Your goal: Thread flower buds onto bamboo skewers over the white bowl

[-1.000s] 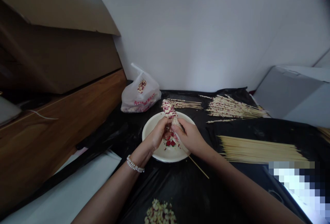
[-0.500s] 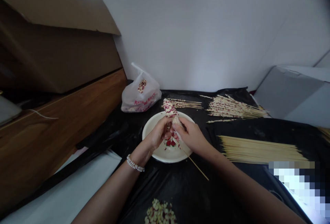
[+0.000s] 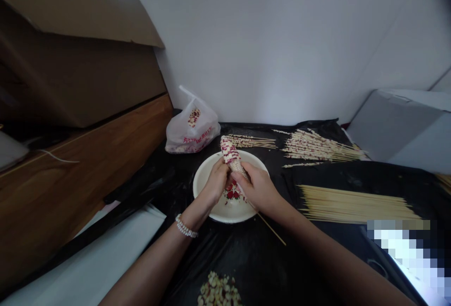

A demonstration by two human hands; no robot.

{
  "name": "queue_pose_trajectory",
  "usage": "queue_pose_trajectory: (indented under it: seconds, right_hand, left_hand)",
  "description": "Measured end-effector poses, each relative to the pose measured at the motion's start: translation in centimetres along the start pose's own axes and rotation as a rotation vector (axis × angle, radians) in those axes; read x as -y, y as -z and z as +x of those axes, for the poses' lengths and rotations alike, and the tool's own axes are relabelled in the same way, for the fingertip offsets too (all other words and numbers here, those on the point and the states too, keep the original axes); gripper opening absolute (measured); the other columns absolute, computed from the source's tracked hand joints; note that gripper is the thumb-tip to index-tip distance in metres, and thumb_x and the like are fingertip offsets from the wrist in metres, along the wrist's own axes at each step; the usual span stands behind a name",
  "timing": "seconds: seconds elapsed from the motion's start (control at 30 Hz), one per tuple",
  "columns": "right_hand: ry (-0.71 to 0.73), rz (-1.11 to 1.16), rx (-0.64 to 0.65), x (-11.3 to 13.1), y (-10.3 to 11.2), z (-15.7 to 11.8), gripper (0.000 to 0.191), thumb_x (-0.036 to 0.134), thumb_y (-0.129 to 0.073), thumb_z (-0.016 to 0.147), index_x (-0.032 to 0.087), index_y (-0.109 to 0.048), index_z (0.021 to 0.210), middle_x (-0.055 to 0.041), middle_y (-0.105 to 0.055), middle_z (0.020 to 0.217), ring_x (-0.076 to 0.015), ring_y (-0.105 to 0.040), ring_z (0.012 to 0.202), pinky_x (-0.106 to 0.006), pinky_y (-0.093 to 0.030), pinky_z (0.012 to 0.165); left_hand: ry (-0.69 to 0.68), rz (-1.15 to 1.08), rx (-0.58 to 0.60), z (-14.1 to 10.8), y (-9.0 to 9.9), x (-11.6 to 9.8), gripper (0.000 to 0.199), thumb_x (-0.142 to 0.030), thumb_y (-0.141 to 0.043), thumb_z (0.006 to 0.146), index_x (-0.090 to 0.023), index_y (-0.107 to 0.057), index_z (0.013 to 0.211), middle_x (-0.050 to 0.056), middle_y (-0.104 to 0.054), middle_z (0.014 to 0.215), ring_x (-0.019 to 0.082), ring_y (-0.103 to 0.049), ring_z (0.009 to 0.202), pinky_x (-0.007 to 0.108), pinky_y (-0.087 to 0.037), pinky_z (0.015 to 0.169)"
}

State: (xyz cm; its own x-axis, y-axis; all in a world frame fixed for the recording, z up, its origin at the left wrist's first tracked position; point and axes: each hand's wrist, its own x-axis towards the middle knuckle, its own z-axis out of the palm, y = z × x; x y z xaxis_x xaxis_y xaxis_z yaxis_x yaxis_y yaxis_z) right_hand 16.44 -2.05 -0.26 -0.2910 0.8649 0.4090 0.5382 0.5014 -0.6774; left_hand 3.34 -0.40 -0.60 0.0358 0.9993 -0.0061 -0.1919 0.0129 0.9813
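Over a white bowl [image 3: 202, 176] with a red flower print, I see a corn cob [image 3: 230, 152] with white and dark red kernels; its lower part is stripped bare. My right hand [image 3: 255, 184] is closed around the bare lower end. My left hand [image 3: 219, 179] presses its closed fingers against the cob's left side; the fingertips are partly hidden. A thin bamboo skewer [image 3: 271, 228] sticks out below my right hand and slants over the bowl's rim. Its upper end is hidden by the hands.
Behind the bowl stand a white plastic bag [image 3: 193, 132] and kernel-threaded skewers [image 3: 252, 141]. More threaded skewers [image 3: 313, 146] and a stack of bare skewers [image 3: 355, 204] lie right. Loose kernels [image 3: 219, 291] are piled in front. A cardboard box [image 3: 88, 71] sits at the left.
The cob has shifted slightly left and more of it shows. My left fingers have moved up along its side, and my right hand has lowered a little.
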Motion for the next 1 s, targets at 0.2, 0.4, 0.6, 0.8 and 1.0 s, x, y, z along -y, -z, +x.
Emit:
queue_pose_trajectory:
  seconds: [0.2,0.4,0.6,0.8,1.0]
  right_hand:
    - [-0.020,0.002,-0.031,-0.11,0.63,0.16,0.023,0.026,-0.053,0.089,0.014,-0.063,0.105,-0.0120,-0.073,0.093,-0.0267,-0.067,0.084,-0.037,-0.049,0.077]
    - [0.009,-0.024,-0.061,-0.45,0.15,0.25,0.025,0.024,-0.054,0.087,0.015,-0.062,0.109,-0.0130,-0.072,0.101,-0.0288,-0.066,0.094,-0.039,-0.048,0.083]
    - [0.032,-0.031,-0.062,-0.57,-0.07,0.16,0.026,0.024,-0.052,0.087,0.014,-0.061,0.110,-0.0150,-0.072,0.102,-0.0296,-0.066,0.094,-0.041,-0.048,0.084]
    - [0.063,-0.012,-0.024,-0.22,0.32,0.13,0.029,0.019,-0.046,0.090,0.016,-0.059,0.116,-0.0124,-0.071,0.107,-0.0260,-0.066,0.097,-0.038,-0.048,0.088]
    - [0.035,-0.016,-0.009,0.06,0.28,0.04,0.025,0.018,-0.046,0.090,0.013,-0.061,0.109,-0.0138,-0.072,0.100,-0.0269,-0.066,0.089,-0.038,-0.049,0.081]
  left_hand:
    - [0.105,-0.176,0.184,0.04,0.54,-0.51,0.009,-0.019,-0.052,0.068,-0.018,-0.048,0.076,-0.007,-0.039,0.053,0.004,-0.023,0.039,0.020,-0.016,0.040]
    - [0.156,-0.206,0.215,0.16,0.78,-0.53,0.016,-0.031,-0.052,0.078,-0.016,-0.050,0.072,-0.004,-0.045,0.059,0.004,-0.022,0.041,0.022,-0.013,0.040]
    - [0.120,-0.159,0.214,0.09,0.62,-0.48,0.020,-0.031,-0.054,0.079,-0.016,-0.049,0.067,-0.004,-0.041,0.056,0.004,-0.023,0.042,0.022,-0.013,0.041]
    - [0.125,-0.148,0.185,0.02,0.60,-0.60,0.019,-0.031,-0.052,0.077,-0.017,-0.047,0.065,-0.005,-0.039,0.054,0.004,-0.022,0.041,0.023,-0.013,0.041]
    - [0.157,-0.145,0.179,0.11,0.68,-0.57,0.017,-0.030,-0.053,0.073,-0.018,-0.043,0.065,-0.006,-0.036,0.053,0.004,-0.022,0.041,0.022,-0.013,0.041]
